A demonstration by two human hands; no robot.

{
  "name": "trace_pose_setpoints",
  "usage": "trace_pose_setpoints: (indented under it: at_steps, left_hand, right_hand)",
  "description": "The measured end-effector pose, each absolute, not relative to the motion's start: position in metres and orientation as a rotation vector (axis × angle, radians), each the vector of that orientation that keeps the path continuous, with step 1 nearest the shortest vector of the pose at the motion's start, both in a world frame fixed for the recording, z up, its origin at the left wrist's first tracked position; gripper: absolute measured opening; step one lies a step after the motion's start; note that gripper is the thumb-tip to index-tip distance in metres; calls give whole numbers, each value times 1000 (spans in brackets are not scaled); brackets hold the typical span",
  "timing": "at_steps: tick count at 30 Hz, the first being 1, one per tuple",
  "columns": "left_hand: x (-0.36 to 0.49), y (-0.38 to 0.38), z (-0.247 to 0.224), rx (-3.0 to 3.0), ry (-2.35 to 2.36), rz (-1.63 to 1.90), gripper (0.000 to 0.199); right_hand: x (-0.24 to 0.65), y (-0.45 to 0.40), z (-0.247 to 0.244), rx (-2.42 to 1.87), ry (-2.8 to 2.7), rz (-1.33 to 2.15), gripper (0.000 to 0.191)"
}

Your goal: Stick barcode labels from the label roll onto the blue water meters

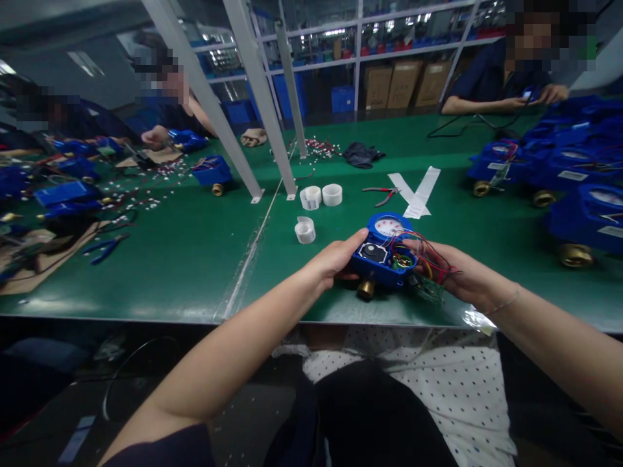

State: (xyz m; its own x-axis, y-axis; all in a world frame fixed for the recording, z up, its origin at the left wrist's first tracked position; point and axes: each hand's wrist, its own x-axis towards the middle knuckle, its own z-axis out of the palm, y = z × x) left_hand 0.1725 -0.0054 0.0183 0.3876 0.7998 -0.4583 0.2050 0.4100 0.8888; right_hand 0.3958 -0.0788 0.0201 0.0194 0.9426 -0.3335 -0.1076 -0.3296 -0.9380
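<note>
A blue meter (384, 269) with a round white dial, a brass fitting and loose red, yellow and black wires stands near the table's front edge. My left hand (338, 259) grips its left side, thumb on top beside the dial. On the right side, my right hand (450, 269) is closed round the meter's edge behind the wires; some of its fingers are hidden. A small green board in clear wrap (428, 288) hangs below the wires, next to my right hand.
White label rolls (305, 230) stand left of the meter. Red-handled pliers (384, 192) and label strips (422, 191) lie behind it. More blue meters (591, 214) crowd the right. Metal posts (263, 97) rise from the green table (272, 285). Other people sit across and at the left.
</note>
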Motion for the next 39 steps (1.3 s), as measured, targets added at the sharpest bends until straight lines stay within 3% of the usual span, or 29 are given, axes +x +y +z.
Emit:
trace_pose_setpoints:
  at_steps: [8,13,16,24,30,39]
  left_hand:
    - [210,34,11,972,1115,658,56]
    - [208,41,3,962,1052,681,60]
    - [203,38,0,982,1033,673,63]
    - [202,37,-3,955,1009,702,57]
    - [204,36,-5,969,1005,723,57]
    - [203,34,-5,1012,1034,758,63]
  right_hand:
    - [419,-35,22,-1371,-842,1436,29]
    - [446,-46,14,-1278,-807,1702,70]
    - [461,-53,5,-1242,-866,1773,84]
    - [479,-60,-12,-1171,-943,1691,89]
    - [481,-62,-15,-1173,-988,1676,72]
    - [478,-62,-12,-1023,-935,1789,75]
